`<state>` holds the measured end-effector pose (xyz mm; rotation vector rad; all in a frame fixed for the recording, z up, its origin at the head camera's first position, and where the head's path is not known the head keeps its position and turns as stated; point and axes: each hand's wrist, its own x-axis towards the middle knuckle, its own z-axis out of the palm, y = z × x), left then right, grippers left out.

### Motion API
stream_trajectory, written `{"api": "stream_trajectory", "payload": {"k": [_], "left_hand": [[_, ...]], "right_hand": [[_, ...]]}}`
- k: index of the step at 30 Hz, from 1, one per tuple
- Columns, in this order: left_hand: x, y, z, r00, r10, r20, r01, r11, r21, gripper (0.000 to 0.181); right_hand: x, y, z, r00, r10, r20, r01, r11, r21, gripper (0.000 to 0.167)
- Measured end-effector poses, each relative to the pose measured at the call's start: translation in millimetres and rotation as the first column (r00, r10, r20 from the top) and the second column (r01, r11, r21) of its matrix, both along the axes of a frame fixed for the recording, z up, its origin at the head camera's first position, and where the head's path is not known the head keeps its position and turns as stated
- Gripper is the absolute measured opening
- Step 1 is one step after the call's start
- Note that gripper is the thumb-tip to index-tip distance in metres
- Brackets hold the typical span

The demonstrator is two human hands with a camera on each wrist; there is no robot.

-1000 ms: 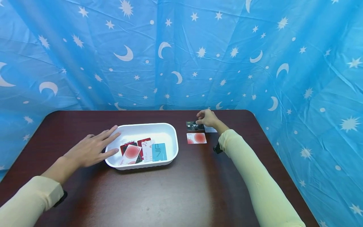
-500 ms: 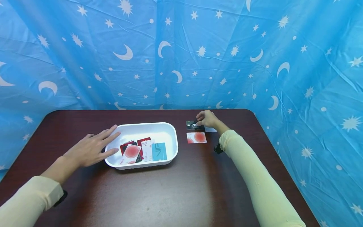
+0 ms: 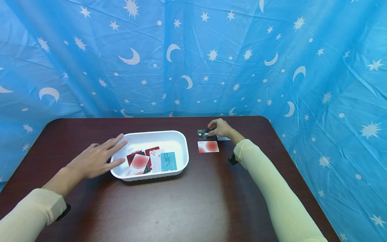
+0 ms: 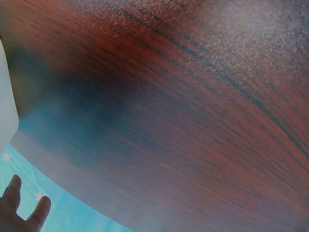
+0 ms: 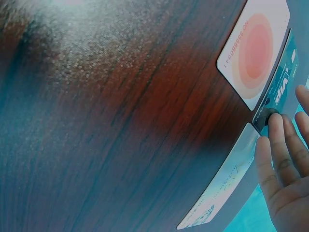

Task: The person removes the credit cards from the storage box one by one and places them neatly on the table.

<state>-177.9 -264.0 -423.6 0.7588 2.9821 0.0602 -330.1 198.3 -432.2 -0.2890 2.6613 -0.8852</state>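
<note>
A white plastic tray (image 3: 178, 134) stands left of the middle, holding several cards, among them a blue VIP card (image 3: 168, 162) and a white card with red circles (image 3: 139, 162). My left hand (image 3: 95, 159) has its fingers spread and rests on the tray's left end. Right of the tray, my right hand (image 3: 222, 128) touches a flat black VIP card (image 3: 202, 135) with its fingertips. Below that lies a white-and-red card (image 3: 208, 147). A pale card (image 5: 222, 186) lies beside the black one, partly hidden by the right hand in the head view.
The dark brown wooden table (image 3: 181, 208) has rounded far corners. A blue curtain (image 3: 187, 50) printed with white moons and stars hangs behind it and along the right side. Dark bands (image 3: 232, 159) show near both sleeve cuffs.
Both hands, the tray and the cards hold nearly the same places. The head view has shifted slightly, and the right fingertips show only a very small movement over the black card.
</note>
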Motion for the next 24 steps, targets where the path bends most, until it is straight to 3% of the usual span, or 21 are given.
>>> {"api": "stream_trajectory", "payload": {"k": [24], "left_hand": [[0.0,-0.4,0.6,1.000,-0.001,-0.001,0.001,1.000,0.003,0.078]], "right_hand": [[1.7,1.3,-2.2,1.000,0.027,-0.002,-0.027,0.999,0.018,0.034]]}}
